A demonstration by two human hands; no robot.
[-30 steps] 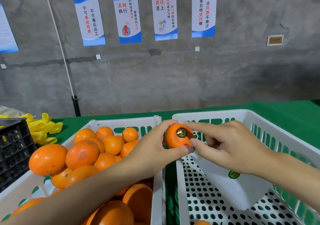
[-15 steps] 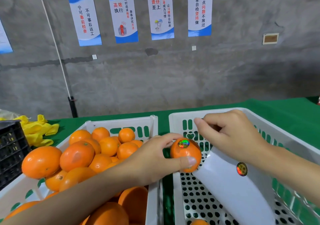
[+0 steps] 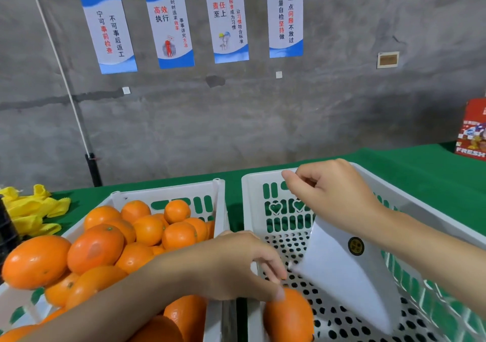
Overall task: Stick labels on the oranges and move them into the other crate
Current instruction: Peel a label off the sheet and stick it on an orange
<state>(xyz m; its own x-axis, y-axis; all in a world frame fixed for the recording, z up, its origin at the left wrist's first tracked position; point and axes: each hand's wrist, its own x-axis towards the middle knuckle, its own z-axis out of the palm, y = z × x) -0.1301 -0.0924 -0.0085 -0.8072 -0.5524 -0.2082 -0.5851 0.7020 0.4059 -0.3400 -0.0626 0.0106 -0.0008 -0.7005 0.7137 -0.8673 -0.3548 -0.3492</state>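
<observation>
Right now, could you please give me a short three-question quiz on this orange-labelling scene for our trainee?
1. True or false: the white perforated plastic crate on the right is packed full.
2. Which hand holds the white paper label sheet? A left; B right; C neither.
3. Fill in: that sheet shows ___ round dark label.
Key: 1 false, only one round orange fruit shows there; 2 B, the right hand; 3 one.

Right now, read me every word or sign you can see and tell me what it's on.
"宁可事前检查 不可事后返工": leftmost poster
"高效执行 时时追求效率 事事讲究方法": second poster
"责任至上 让标准成为习惯 让习惯符合标准": third poster
"质量自检坚持做 一点问题不放过": fourth poster
"FRESH": red box
Round label on the label sheet, wall plaque: too small to read.
</observation>
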